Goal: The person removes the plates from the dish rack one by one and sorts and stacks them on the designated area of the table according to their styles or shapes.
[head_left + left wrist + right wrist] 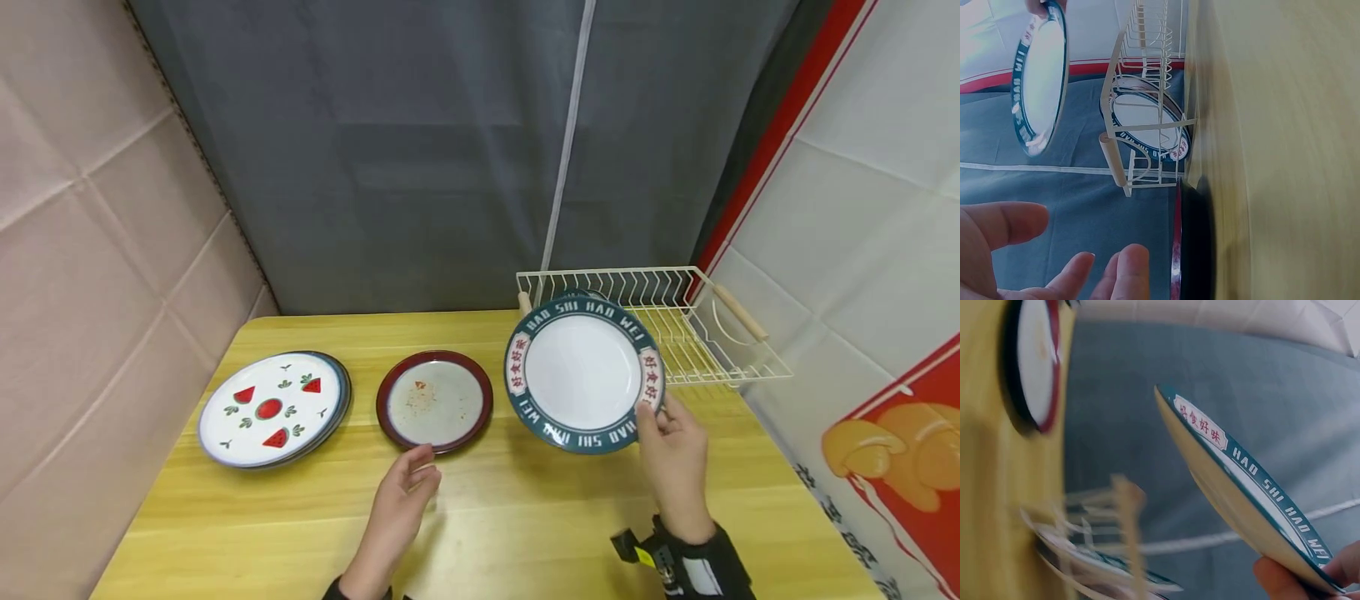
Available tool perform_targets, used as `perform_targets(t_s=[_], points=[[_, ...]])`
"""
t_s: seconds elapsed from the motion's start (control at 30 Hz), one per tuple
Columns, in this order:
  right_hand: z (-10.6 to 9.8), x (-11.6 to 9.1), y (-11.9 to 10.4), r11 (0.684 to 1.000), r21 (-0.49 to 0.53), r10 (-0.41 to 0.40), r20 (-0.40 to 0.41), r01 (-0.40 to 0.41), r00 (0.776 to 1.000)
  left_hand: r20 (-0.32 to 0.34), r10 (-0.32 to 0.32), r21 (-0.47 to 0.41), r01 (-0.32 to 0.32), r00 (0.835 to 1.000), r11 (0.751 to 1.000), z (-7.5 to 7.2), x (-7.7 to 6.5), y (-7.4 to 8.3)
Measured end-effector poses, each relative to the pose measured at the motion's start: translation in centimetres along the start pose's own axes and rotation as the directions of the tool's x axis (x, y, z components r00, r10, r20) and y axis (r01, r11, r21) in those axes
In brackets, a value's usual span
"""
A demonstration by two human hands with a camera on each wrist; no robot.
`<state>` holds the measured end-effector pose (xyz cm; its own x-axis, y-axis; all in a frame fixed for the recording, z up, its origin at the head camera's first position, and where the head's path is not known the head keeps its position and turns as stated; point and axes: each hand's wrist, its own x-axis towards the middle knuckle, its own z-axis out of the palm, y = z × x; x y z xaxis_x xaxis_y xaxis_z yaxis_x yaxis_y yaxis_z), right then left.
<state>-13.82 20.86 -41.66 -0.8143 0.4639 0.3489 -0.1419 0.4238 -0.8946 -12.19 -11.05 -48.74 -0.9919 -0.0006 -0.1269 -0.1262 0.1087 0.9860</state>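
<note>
Head view: right hand [675,458] is gripping one teal-rimmed plate [583,372] above the counter [525,517]; left hand [401,500] is hovering relaxed by one red-rimmed plate [435,400]; one rack [705,325] behind.

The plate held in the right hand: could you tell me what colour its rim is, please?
Dark teal rim with white lettering; head view.

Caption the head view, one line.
Right hand holds a teal-rimmed white plate before a white wire dish rack.

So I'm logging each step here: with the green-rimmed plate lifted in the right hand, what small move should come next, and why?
Probably carry the green-rimmed plate back over the wire rack: the right hand holds it tilted just in front, and a matching plate already sits there.
</note>
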Motion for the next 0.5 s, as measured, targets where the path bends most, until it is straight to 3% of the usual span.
perform_targets(t_s=[0.1, 0.23, 0.33, 0.5], points=[[1.0, -1.4, 0.8, 0.994, 0.005, 0.113, 0.093, -0.113, 0.989, 0.019, 0.02, -0.02, -0.02, 1.0, 1.0, 0.2, -0.1, 0.0], [2.1, -2.6, 1.9, 0.966, -0.008, 0.254, 0.211, -0.258, 0.944, 0.052, 0.025, -0.055, -0.022, 0.998, 0.998, 0.5, -0.1, 0.1], [2.8, -3.3, 2.6, 0.95, -0.01, 0.302, 0.27, -0.311, 0.914, 0.078, 0.014, -0.084, -0.008, 0.997, 0.996, 0.9, -0.1, 0.1], [3.8, -4.2, 3.2, 0.935, 0.003, 0.334, 0.315, -0.353, 0.888, 0.102, 0.009, -0.129, 0.004, 0.995, 0.992, 1.3, -0.1, -0.1]])
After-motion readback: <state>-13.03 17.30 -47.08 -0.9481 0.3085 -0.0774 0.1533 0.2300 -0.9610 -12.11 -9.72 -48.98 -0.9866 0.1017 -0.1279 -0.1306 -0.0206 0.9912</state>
